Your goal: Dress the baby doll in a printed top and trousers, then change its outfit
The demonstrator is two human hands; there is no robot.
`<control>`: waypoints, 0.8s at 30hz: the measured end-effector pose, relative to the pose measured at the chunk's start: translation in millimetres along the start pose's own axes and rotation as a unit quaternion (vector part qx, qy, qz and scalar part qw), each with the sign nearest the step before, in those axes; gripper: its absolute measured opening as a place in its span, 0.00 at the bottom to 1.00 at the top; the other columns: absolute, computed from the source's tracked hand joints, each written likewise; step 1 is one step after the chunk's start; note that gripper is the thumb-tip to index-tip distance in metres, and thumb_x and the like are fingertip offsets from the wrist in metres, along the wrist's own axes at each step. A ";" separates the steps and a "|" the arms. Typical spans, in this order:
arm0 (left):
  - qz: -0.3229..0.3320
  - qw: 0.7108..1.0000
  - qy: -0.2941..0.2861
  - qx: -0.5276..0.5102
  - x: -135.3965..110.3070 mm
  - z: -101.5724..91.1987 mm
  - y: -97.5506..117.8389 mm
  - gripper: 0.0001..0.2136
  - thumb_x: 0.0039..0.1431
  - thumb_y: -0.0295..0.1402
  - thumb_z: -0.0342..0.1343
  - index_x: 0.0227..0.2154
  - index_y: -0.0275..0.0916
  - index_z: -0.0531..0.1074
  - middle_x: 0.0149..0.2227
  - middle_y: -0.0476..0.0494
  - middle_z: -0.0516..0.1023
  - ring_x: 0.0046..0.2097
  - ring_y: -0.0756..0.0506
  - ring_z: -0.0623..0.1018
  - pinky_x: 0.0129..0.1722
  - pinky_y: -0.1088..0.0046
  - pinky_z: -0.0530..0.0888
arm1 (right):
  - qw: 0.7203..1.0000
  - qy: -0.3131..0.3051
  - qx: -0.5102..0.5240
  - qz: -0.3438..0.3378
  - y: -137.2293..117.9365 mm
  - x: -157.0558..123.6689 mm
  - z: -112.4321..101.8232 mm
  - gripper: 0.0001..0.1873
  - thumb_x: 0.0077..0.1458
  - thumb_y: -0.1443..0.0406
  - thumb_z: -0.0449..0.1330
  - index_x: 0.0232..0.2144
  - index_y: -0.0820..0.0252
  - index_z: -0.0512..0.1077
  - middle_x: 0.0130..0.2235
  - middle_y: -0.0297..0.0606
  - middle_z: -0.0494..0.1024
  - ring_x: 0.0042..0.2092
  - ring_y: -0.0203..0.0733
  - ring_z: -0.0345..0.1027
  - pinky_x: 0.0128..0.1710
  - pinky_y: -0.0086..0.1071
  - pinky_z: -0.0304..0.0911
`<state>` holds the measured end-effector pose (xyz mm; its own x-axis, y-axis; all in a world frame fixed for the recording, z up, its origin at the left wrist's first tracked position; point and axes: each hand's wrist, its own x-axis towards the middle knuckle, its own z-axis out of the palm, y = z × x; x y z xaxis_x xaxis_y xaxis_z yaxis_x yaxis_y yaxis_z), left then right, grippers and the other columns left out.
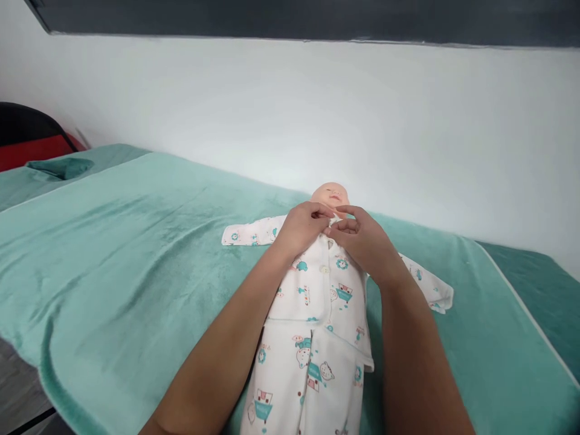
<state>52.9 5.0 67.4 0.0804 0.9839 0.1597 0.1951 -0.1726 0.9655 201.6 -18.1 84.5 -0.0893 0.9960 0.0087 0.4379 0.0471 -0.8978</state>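
A baby doll (330, 192) lies on its back, its head toward the wall. It wears a white printed baby shirt (312, 290) and matching trousers (283, 374). The shirt's sleeves stretch out to both sides. At the neckline, my left hand (308, 225) pinches the collar edge with fingers closed. My right hand (362, 235) meets it there, thumb and fingers closed on the other side of the collar. A button (324, 269) shows on the shirt front below my hands. The fingers hide whatever fastener sits at the neck.
A green plush blanket (127, 272) covers the surface under the doll, with folds at the left. A white wall (290, 109) rises just behind the doll's head. At the far left stands a red and black chair (36, 136).
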 end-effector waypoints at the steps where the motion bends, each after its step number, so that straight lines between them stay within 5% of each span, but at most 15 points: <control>1: 0.009 1.000 0.002 0.018 -0.7 -0.6 -0.6 0.09 0.53 0.25 0.54 0.33 0.40 0.78 0.42 0.45 0.81 0.42 0.47 0.78 0.42 0.71 0.72 | 1.000 -0.005 0.004 -0.002 -0.7 -4.5 -0.8 0.31 0.51 0.56 0.66 0.56 0.52 0.65 0.40 0.36 0.80 0.38 0.43 0.73 0.36 0.36 0.65; 6: 0.045 0.992 0.007 0.119 -9.0 -2.2 1.1 0.09 0.57 0.29 0.54 0.35 0.40 0.80 0.44 0.45 0.79 0.45 0.45 0.77 0.44 0.68 0.71 | 0.995 0.044 -0.086 -0.001 -13.8 -36.9 8.2 0.30 0.51 0.49 0.65 0.51 0.54 0.64 0.47 0.40 0.76 0.40 0.44 0.71 0.35 0.37 0.63; 11: 0.091 0.989 0.038 0.114 -18.9 -0.8 -4.6 0.08 0.59 0.31 0.54 0.31 0.40 0.78 0.41 0.45 0.77 0.44 0.45 0.76 0.44 0.69 0.70 | 0.982 0.095 -0.163 -0.016 -14.4 -50.8 24.9 0.14 0.56 0.53 0.59 0.35 0.55 0.64 0.35 0.37 0.75 0.35 0.43 0.67 0.35 0.37 0.58; 18: 0.099 0.989 0.064 0.091 -37.2 -4.6 -7.3 0.06 0.59 0.33 0.58 0.27 0.40 0.73 0.33 0.50 0.74 0.35 0.49 0.71 0.38 0.71 0.67 | 0.991 0.098 -0.090 -0.008 -1.9 -46.5 19.7 0.05 0.53 0.61 0.61 0.29 0.54 0.69 0.30 0.35 0.77 0.32 0.41 0.67 0.31 0.35 0.59; 24: 0.098 0.991 -0.004 0.090 -47.7 -12.5 -0.1 0.07 0.60 0.35 0.58 0.28 0.39 0.74 0.33 0.49 0.74 0.34 0.50 0.69 0.36 0.71 0.65 | 0.998 0.043 0.015 0.046 1.9 -43.6 4.0 0.09 0.52 0.58 0.64 0.27 0.56 0.73 0.27 0.33 0.75 0.28 0.36 0.65 0.28 0.31 0.58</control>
<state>36.9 -41.3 62.3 0.1413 0.9306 0.3378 0.3470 -0.3661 0.8634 202.7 -61.7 80.6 0.0282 0.9989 -0.0385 0.4132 -0.0467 -0.9094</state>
